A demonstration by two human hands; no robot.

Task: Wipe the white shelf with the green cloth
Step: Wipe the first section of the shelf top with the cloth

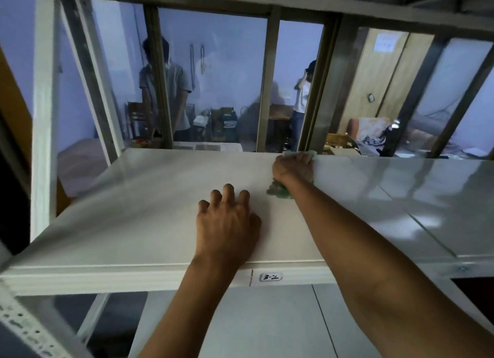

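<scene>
**Inspector:** State the position of the work, taking the white shelf (165,202) as reference.

**Assistant:** The right hand (293,169) sits at the shelf's far edge, to the right of its middle. Its fingers are curled over the green cloth (278,191), pressing it onto the board. Cloth shows at the fingertips on the far edge and bunches out beneath the wrist on the near side.

**Inspector:** And the other hand?

**Assistant:** The left hand (227,221) rests on the shelf nearer the front edge, fingers spread and slightly bent, holding nothing. It appears to brace. It lies just above the label (270,277) on the front lip.

**Inspector:** What does the next stroke turn on?

**Assistant:** The cloth is under the right hand already, so no reach is needed. The shelf's long axis runs left to right. Most of the board lies to the left of the cloth and towards the front edge, so I judge the stroke should go leftward or back toward the front. The left hand lies in that path and would probably have to move.

**Inspector:** Progress?

**Assistant:** Cannot tell; the board shows no clear wiped or unwiped areas.
</scene>
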